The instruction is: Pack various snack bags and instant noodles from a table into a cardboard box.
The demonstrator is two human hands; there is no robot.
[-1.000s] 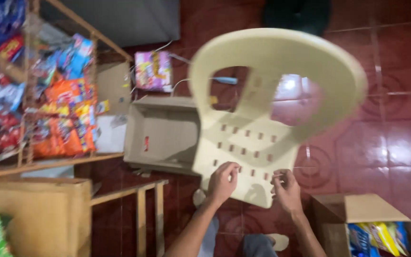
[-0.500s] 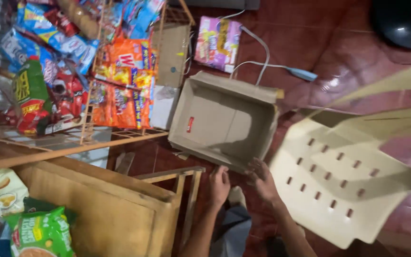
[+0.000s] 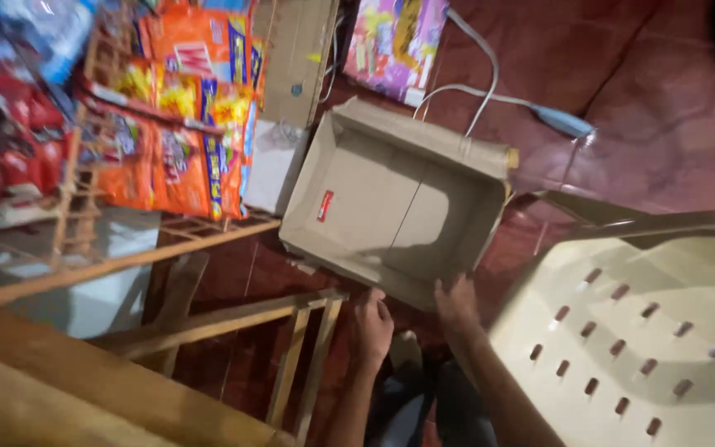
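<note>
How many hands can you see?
2. The left hand and the right hand are both at the near edge of the open cardboard box, beside the cream plastic chair.

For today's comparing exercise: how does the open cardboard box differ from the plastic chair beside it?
The cardboard box is brown, plain-walled and hollow; the plastic chair is cream with rows of slots. Both hands, left hand and right hand, are at the box, not the chair. Both stand on the red floor.

Orange snack bags (image 3: 177,124) hang upper left; a small red label (image 3: 325,206) marks the open cardboard box (image 3: 391,207).
</note>
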